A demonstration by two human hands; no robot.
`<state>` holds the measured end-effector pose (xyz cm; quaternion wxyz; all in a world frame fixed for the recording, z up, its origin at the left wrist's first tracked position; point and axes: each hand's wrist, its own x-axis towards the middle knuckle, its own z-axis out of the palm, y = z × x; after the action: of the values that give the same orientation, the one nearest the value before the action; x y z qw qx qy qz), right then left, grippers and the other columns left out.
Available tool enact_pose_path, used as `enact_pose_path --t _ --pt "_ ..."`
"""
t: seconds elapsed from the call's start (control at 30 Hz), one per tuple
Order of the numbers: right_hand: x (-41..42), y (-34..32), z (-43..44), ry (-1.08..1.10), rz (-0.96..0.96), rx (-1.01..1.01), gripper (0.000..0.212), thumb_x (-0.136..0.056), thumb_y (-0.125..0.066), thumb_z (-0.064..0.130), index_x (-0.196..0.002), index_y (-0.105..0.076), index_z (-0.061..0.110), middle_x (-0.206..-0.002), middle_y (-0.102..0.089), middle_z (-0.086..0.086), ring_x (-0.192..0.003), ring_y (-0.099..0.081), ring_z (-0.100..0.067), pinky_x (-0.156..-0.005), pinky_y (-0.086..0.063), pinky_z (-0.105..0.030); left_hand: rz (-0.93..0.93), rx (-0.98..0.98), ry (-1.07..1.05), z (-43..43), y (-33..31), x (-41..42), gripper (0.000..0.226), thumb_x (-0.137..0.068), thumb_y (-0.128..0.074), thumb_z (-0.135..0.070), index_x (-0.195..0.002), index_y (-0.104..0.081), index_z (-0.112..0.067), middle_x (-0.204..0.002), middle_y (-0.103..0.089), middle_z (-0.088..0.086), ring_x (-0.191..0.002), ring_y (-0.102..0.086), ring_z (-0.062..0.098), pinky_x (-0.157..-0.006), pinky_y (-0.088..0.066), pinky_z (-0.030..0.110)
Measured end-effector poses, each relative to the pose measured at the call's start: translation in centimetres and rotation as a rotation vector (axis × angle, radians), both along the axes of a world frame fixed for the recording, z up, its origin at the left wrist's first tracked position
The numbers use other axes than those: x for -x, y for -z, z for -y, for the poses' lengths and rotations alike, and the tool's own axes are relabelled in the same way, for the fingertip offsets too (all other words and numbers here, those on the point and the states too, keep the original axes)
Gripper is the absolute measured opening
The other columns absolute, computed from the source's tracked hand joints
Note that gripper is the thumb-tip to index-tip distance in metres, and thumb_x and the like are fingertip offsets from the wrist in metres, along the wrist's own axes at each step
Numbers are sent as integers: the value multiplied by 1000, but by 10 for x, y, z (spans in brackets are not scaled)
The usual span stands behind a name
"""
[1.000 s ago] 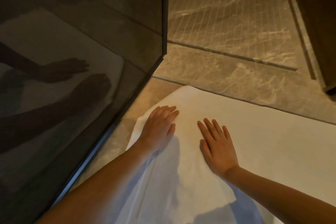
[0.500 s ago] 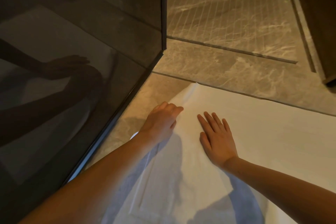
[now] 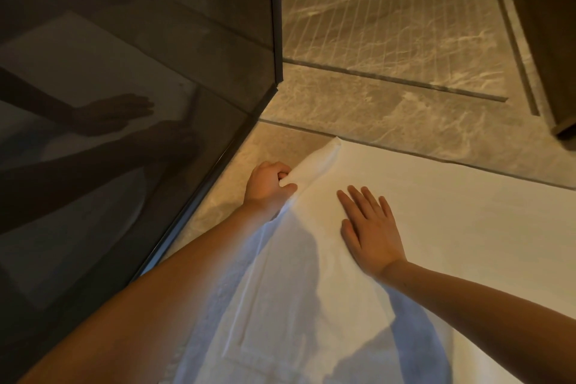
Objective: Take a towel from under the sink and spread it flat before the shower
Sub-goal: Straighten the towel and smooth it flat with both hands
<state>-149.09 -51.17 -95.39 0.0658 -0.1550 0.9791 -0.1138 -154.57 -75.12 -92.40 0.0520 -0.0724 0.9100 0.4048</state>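
Observation:
A white towel [image 3: 436,221] lies spread on the marble floor just in front of the shower threshold. Its left edge is lifted into a fold near the far left corner. My left hand [image 3: 268,185] is closed on that left edge, with fingers curled under the cloth. My right hand [image 3: 371,231] rests flat on the towel, palm down with fingers apart, a little to the right of the left hand. The towel's near part runs under my forearms and out of the bottom of the view.
A dark glass shower panel [image 3: 124,103] stands along the left and mirrors my arms. Its edge [image 3: 276,19] ends beside the shower entrance. Ribbed shower floor [image 3: 389,19] lies beyond a narrow drain slot [image 3: 396,79]. A dark wall [image 3: 542,25] rises at the right.
My left hand slid left off the flat towel and closed on its left edge, lifting it into a fold. The right hand stayed flat in about the same place.

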Motion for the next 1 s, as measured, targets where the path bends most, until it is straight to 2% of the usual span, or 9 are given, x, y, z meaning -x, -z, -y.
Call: enact_pose_path --t 0.2,0.37,0.47,0.6,0.67,0.73,0.8,0.9,1.0 --pt "0 0 0 1 -6 0 56 -99 -12 47 -154 -13 36 -162 -18 5 -150 -5 -17 -122 -3 -41 -148 -126 25 -2 -4 -9 30 -76 -73 -10 -97 -66 -30 -99 -51 -9 -81 -54 1 -71 -41 3" --pt "0 -1 0 -3 -5 2 56 -99 -11 47 -154 -13 35 -162 -17 4 -150 -5 -18 -122 -4 -42 -131 -218 31 -1 -8 -11 24 -80 -70 -17 -99 -63 -29 -89 -66 -12 -80 -62 3 -69 -50 17" --pt "0 -1 0 -6 -1 -3 56 -99 -12 47 -154 -12 36 -162 -16 5 -150 -4 -17 -122 -3 -42 -167 -183 16 1 -9 -6 27 -81 -68 -8 -102 -63 -24 -91 -65 -8 -82 -60 8 -71 -47 13" --pt "-1 -1 0 -6 -9 0 56 -100 -13 46 -154 -13 36 -162 -16 6 -150 -3 -17 -122 -3 -42 -258 -131 -64 3 -19 5 29 -85 -64 0 -110 -65 -14 -104 -65 -1 -96 -59 14 -86 -46 20" --pt "-1 -1 0 -7 -10 4 55 -100 -13 46 -154 -14 35 -162 -16 6 -150 -4 -17 -122 -3 -42 -331 -35 -89 6 -25 9 34 -88 -60 -1 -120 -61 -13 -121 -61 5 -114 -54 21 -100 -43 31" --pt "0 0 0 -8 -13 3 55 -100 -14 46 -154 -14 35 -162 -16 6 -150 -3 -17 -122 -2 -41 -435 344 -12 8 -27 9 46 -89 -57 -8 -134 -51 -15 -142 -47 9 -132 -39 26 -111 -32 44" --pt "0 0 0 -8 -16 6 55 -100 -14 46 -154 -13 35 -162 -15 6 -150 -3 -16 -122 -1 -40 -495 668 216 4 -23 5 57 -92 -52 -19 -147 -37 -19 -156 -30 6 -145 -23 27 -117 -18 51" --pt "-1 1 0 -11 -22 -4 55 -100 -11 48 -154 -12 36 -162 -16 6 -150 -3 -16 -122 -2 -41 -375 647 567 -8 -1 -9 55 -101 -40 -29 -153 -23 -22 -161 -16 -1 -149 -8 21 -120 -8 45" --pt "-1 0 0 -7 -18 1 55 -100 -11 48 -154 -12 36 -162 -16 6 -150 -3 -16 -122 -4 -42 -259 645 618 -9 24 -17 54 -103 -27 -39 -154 -16 -27 -163 -9 -1 -150 -3 19 -121 -4 41"
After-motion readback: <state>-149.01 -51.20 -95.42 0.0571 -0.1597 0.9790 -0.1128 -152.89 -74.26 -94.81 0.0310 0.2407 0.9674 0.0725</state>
